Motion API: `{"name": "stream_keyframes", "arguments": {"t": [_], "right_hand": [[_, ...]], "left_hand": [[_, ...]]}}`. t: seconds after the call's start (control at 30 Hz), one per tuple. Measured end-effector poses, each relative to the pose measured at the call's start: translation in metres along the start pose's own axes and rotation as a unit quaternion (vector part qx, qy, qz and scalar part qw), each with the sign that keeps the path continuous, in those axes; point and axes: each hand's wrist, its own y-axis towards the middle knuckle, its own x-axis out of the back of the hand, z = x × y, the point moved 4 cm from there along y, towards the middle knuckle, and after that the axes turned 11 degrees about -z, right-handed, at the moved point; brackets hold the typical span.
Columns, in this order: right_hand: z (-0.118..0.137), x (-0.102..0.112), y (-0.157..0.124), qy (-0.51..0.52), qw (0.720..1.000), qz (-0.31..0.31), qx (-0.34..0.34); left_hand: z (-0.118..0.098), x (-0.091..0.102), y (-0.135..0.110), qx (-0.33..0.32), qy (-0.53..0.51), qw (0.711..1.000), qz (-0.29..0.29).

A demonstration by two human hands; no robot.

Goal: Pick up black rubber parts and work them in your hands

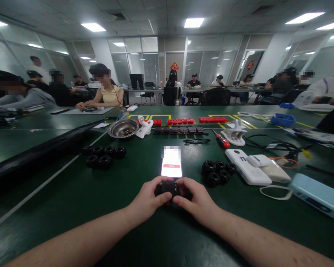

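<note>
My left hand and my right hand meet at the front middle of the green table. Between them they grip a black cylindrical part, thumbs on the near side and fingers over the top; my palms hide much of it. Just beyond lies a phone with a lit screen. To the left is a cluster of black wheel-like parts, and a similar cluster of black wheel-like parts sits right of my right hand.
Farther back are a metal bowl of small pieces, red trays, a row of black parts, glasses and a screwdriver. At right lie a white power bank, cables and a light-blue device. Other people sit around.
</note>
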Motion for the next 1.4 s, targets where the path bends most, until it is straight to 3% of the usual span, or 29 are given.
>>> {"name": "stream_keyframes", "arguments": {"t": [0.13,0.3,0.43,0.63,0.77,0.93,1.23,1.4], "right_hand": [[0.004,0.002,-0.002,0.036,0.998,-0.014,0.043],[-0.004,0.001,0.003,-0.004,1.0,-0.024,0.003],[-0.003,0.002,0.003,-0.023,0.999,-0.022,0.011],[0.008,0.004,-0.005,0.012,0.998,-0.017,0.052],[0.007,0.007,-0.004,-0.032,0.996,-0.054,0.058],[0.002,0.0,0.001,-0.076,0.996,-0.01,0.054],[0.013,0.006,0.0,0.0,0.996,-0.014,0.085],[0.013,0.009,-0.004,-0.029,0.994,-0.043,0.092]], "left_hand": [[-0.003,0.001,0.001,0.005,0.01,1.0,-0.015],[-0.005,0.001,0.0,-0.017,0.023,0.999,-0.027],[-0.003,0.001,0.0,-0.046,0.029,0.998,-0.017],[0.0,0.001,0.001,-0.028,-0.025,0.999,0.007],[-0.004,0.002,-0.002,-0.05,0.026,0.998,-0.033],[-0.005,0.003,-0.003,-0.091,0.092,0.99,-0.049],[-0.004,0.0,0.004,-0.027,-0.02,0.999,0.029],[-0.008,0.002,-0.002,-0.065,0.002,0.998,-0.015]]}}
